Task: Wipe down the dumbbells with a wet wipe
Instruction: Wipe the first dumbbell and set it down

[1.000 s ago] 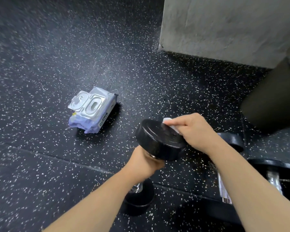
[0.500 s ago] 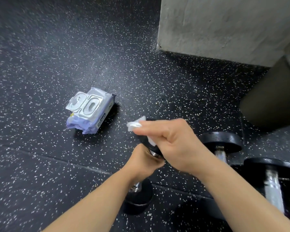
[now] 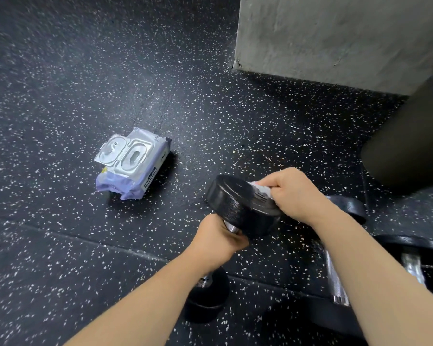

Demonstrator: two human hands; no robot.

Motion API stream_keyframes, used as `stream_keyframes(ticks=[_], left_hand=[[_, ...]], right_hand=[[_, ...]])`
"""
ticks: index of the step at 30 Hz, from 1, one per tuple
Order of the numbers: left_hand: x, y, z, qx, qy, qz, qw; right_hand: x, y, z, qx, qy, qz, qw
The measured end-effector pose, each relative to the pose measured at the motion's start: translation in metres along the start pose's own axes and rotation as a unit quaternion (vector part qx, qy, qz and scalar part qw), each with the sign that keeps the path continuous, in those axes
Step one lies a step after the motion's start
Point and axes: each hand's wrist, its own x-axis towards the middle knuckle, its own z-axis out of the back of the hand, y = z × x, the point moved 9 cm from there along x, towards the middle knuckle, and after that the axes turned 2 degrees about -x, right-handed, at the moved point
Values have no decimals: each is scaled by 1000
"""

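Back comes the right hand (image 3: 294, 196) to the right rim of the dumbbell (image 3: 235, 203), wet wipe (image 3: 263, 189) pinched in its grip; left hand (image 3: 216, 242) clamps the handle (image 3: 231, 228). Top face swept again, probably done, though black rubber hides smears.

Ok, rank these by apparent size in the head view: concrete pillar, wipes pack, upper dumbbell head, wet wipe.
1. concrete pillar
2. wipes pack and upper dumbbell head: about alike, the head nearer the camera, so unranked
3. wet wipe, mostly hidden under the right hand
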Motion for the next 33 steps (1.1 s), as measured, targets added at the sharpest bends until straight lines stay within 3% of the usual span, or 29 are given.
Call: stream_keyframes(ticks=[3,8,11,17,20,24,28,33], left_hand=[[-1,-3,3,-2,-9,-6,1000],[1,-2,17,-27,-61,36,997],[6,1,21,-30,-55,84,994],[21,8,17,-30,-56,132,989],[30,10,15,-29,-66,157,985],[37,19,22,-12,-57,205,977],[26,45,34,20,-29,265,964],[21,59,55,-5,-57,258,964]], right_hand=[[-21,-28,-6,42,-13,-85,995],[-58,-25,-21,162,-26,-121,979],[-55,-42,-34,301,-23,-186,935],[-46,-57,-61,409,-52,-278,868],[-41,-59,-68,432,-73,-306,845],[-38,-64,-94,449,-24,-363,816],[-41,-46,-114,448,23,-359,819],[-47,-17,-127,465,35,-334,819]])
